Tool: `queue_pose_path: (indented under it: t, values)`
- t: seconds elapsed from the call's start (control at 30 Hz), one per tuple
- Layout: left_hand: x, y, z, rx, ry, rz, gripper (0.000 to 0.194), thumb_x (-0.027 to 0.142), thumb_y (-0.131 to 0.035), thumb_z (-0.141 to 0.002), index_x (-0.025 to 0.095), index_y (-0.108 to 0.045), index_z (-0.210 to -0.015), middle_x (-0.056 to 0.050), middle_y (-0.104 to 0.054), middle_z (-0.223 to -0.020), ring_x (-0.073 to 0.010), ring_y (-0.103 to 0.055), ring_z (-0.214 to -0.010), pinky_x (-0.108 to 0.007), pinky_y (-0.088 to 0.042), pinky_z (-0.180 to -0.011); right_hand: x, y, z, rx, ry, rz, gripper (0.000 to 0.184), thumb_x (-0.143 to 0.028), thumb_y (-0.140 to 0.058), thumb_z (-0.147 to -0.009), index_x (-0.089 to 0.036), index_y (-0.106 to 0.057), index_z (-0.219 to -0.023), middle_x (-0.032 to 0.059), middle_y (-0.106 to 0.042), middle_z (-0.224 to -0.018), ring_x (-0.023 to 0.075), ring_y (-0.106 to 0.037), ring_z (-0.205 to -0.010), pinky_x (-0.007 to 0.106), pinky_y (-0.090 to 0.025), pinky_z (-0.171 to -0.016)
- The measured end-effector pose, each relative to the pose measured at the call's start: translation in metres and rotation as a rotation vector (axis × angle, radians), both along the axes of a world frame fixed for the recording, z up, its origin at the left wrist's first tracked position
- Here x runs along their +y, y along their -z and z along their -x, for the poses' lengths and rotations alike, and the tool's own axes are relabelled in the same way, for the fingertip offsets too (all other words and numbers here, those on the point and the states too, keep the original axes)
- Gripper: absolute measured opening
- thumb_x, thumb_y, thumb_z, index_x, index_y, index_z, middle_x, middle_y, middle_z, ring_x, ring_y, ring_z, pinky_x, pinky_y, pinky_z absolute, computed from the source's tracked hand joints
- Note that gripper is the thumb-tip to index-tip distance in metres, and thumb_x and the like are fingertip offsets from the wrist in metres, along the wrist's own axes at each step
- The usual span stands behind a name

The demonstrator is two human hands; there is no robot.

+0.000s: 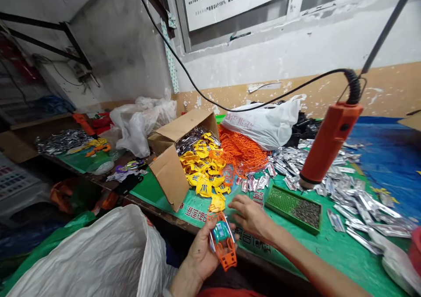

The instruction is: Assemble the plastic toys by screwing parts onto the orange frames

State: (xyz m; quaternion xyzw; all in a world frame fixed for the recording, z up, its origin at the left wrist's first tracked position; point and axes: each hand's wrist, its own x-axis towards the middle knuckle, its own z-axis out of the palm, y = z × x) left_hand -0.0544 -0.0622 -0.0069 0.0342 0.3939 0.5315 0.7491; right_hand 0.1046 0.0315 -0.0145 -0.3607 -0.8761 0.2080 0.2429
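Observation:
My left hand (201, 254) is closed round a small toy car (223, 241) with an orange frame and a teal body, held just off the table's front edge. My right hand (250, 216) hovers palm down over the green mat (332, 244), fingers spread, holding nothing. Its fingertips point toward a pile of yellow plastic parts (204, 170) spilling from an open cardboard box (171, 165). Orange plastic frames (241, 152) lie heaped behind, and silver parts (329, 178) are strewn to the right.
An orange electric screwdriver (329, 143) hangs on a coiled cable above a green tray of screws (294, 207). White plastic bags sit at the back (263, 124) and in the lower left (98, 257). A blue sheet (391, 157) covers the right.

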Motion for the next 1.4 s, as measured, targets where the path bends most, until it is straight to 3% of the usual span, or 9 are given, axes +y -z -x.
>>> queue_pose_path:
  t: [0.17,0.33,0.5,0.73,0.9,1.03,1.13,1.27,1.4]
  values:
    - [-0.010,-0.017,0.013,0.059,-0.041,0.004,0.026,0.037,-0.050,-0.091,0.016,-0.057,-0.104,-0.009,-0.074,-0.077,-0.0250,-0.071,-0.066,-0.035,-0.053,-0.061,0.013,0.007,0.046,-0.218,-0.097,-0.066,0.010,-0.015,-0.058,-0.082,-0.019,-0.065,-0.087,0.0066,-0.064,-0.099,0.0235,-0.054,-0.100,0.038,-0.045,-0.083]
    - [-0.016,-0.018,0.026,0.037,-0.025,-0.066,0.030,0.041,-0.047,-0.092,0.015,-0.057,-0.105,-0.008,-0.072,-0.071,-0.0232,-0.071,-0.067,-0.035,-0.055,-0.063,0.009,0.006,0.051,-0.254,-0.089,-0.085,0.013,-0.023,-0.051,-0.089,-0.017,-0.063,-0.092,0.0055,-0.062,-0.098,0.0213,-0.053,-0.099,0.041,-0.042,-0.087]
    - [-0.012,-0.016,0.026,0.004,0.028,-0.153,0.040,0.050,-0.045,-0.091,0.015,-0.058,-0.107,-0.009,-0.072,-0.081,-0.0235,-0.070,-0.068,-0.037,-0.056,-0.059,0.003,-0.029,0.011,-0.141,-0.048,-0.062,0.028,-0.014,-0.035,-0.089,-0.018,-0.062,-0.094,0.0097,-0.062,-0.097,0.0219,-0.051,-0.093,0.039,-0.040,-0.086]
    - [0.023,-0.014,-0.004,0.095,0.102,-0.157,0.048,0.059,-0.056,-0.081,0.015,-0.064,-0.099,-0.006,-0.071,-0.082,-0.0172,-0.065,-0.060,-0.031,-0.055,-0.055,0.000,-0.082,-0.036,0.014,-0.120,0.109,0.027,-0.016,-0.035,-0.085,-0.020,-0.062,-0.082,0.0026,-0.063,-0.080,0.0161,-0.058,-0.072,0.028,-0.048,-0.068]
    - [0.045,-0.012,-0.037,0.206,0.131,-0.363,0.041,0.047,-0.061,-0.083,0.018,-0.065,-0.113,-0.008,-0.072,-0.104,-0.0222,-0.066,-0.093,-0.034,-0.051,-0.085,0.003,-0.065,-0.020,0.185,0.012,0.119,0.024,-0.018,-0.040,-0.082,-0.020,-0.063,-0.075,0.0038,-0.060,-0.078,0.0189,-0.058,-0.079,0.033,-0.048,-0.076]
    - [0.057,-0.018,-0.043,0.313,0.106,-0.513,0.038,0.040,-0.058,-0.087,0.019,-0.065,-0.118,-0.008,-0.062,-0.129,-0.0249,-0.048,-0.126,-0.036,-0.032,-0.109,-0.002,-0.033,-0.008,0.406,0.317,0.130,0.033,-0.027,-0.035,-0.089,-0.016,-0.055,-0.113,0.0135,-0.057,-0.110,0.0220,-0.057,-0.096,0.036,-0.050,-0.079]
    - [0.063,-0.020,-0.041,0.442,0.113,-0.505,0.042,0.039,-0.060,-0.085,0.021,-0.062,-0.123,-0.006,-0.056,-0.136,-0.0246,-0.041,-0.133,-0.036,-0.025,-0.113,-0.006,-0.024,-0.007,0.648,0.464,0.407,0.044,-0.042,-0.048,-0.086,-0.016,-0.051,-0.122,0.0153,-0.058,-0.120,0.0250,-0.059,-0.103,0.040,-0.050,-0.086]
    - [0.067,-0.016,-0.040,0.669,0.156,-0.503,0.043,0.040,-0.062,-0.083,0.020,-0.063,-0.122,-0.008,-0.058,-0.132,-0.0273,-0.045,-0.127,-0.038,-0.029,-0.110,-0.004,-0.032,-0.015,0.835,0.327,0.904,0.049,-0.044,-0.071,-0.069,-0.020,-0.064,-0.111,0.0087,-0.069,-0.107,0.0250,-0.064,-0.096,0.042,-0.048,-0.087]
    - [0.066,-0.016,-0.039,0.875,0.172,-0.603,0.041,0.040,-0.059,-0.084,0.020,-0.065,-0.120,-0.011,-0.059,-0.127,-0.0282,-0.050,-0.119,-0.038,-0.036,-0.103,-0.001,-0.035,-0.021,0.971,0.271,1.108,0.057,-0.031,-0.081,-0.061,-0.021,-0.065,-0.114,0.0064,-0.072,-0.102,0.0204,-0.066,-0.088,0.036,-0.049,-0.081]
